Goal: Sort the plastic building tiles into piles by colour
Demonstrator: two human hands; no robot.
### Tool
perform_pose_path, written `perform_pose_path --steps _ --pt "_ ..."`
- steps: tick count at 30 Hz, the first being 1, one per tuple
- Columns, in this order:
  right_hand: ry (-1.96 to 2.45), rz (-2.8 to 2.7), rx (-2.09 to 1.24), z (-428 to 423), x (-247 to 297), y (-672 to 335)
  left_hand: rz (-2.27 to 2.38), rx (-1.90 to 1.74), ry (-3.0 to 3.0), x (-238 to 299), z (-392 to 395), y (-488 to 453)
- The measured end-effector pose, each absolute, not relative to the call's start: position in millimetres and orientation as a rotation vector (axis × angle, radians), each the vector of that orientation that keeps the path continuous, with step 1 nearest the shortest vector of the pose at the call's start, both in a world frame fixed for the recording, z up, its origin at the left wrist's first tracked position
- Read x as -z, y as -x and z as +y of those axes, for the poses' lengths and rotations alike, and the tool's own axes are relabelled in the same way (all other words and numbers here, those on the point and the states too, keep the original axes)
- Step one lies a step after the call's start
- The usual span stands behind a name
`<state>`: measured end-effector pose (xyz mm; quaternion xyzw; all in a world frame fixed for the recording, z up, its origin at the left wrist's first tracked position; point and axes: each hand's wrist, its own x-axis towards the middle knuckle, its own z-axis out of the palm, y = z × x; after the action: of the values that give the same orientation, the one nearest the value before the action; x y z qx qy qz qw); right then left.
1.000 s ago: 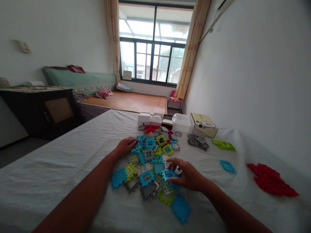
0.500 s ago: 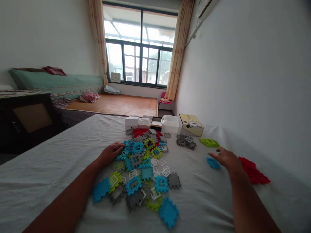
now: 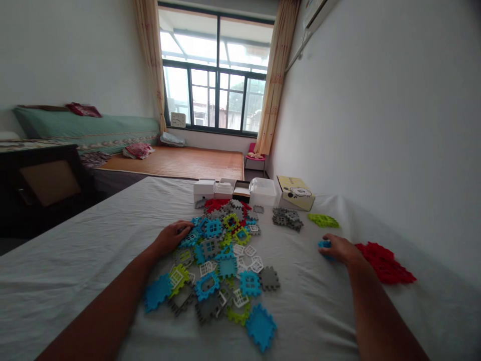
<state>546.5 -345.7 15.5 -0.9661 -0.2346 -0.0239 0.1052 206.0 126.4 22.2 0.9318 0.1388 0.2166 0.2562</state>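
At the left edge of a mixed heap of interlocking plastic tiles, my left hand (image 3: 173, 237) rests with its fingers curled together against the blue window tiles (image 3: 190, 238). Whatever its fingertips hold is hidden. On the right side of the cloth, my right hand (image 3: 338, 248) is closed over a small stack of blue interlocking tiles (image 3: 323, 244), mostly covered by the fingers. Close behind that wrist lies a pile of red tiles (image 3: 387, 263). Lime-green tiles (image 3: 323, 220) lie stacked beyond the hand, and grey tiles (image 3: 287, 219) are piled farther left.
Along the far edge stand a white box (image 3: 204, 190), a clear plastic bin (image 3: 263, 191) and a yellow carton (image 3: 296, 194). White window frames (image 3: 256, 264) and a loose blue tile (image 3: 261, 327) lie on the pale cloth (image 3: 311, 311). A wall (image 3: 394, 125) borders the right side.
My right hand has come down and slightly toward me onto the blue tile stack, its fingers closing over it. My left hand stays put.
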Motion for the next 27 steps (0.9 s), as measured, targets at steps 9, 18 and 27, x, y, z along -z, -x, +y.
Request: perform_pose_path --steps 9,18,27 --pt "2.263 -1.291 -0.128 -267 -59 -454 0.372 -0.595 -2.550 -22 125 -205" --pt "1.956 -1.727 -0.646 -250 -69 -392 0.375 -0.577 -2.545 -21 126 -206" --pt "1.928 -1.501 -0.934 -279 -76 -440 0.356 -0.605 -2.547 -18 127 -205"
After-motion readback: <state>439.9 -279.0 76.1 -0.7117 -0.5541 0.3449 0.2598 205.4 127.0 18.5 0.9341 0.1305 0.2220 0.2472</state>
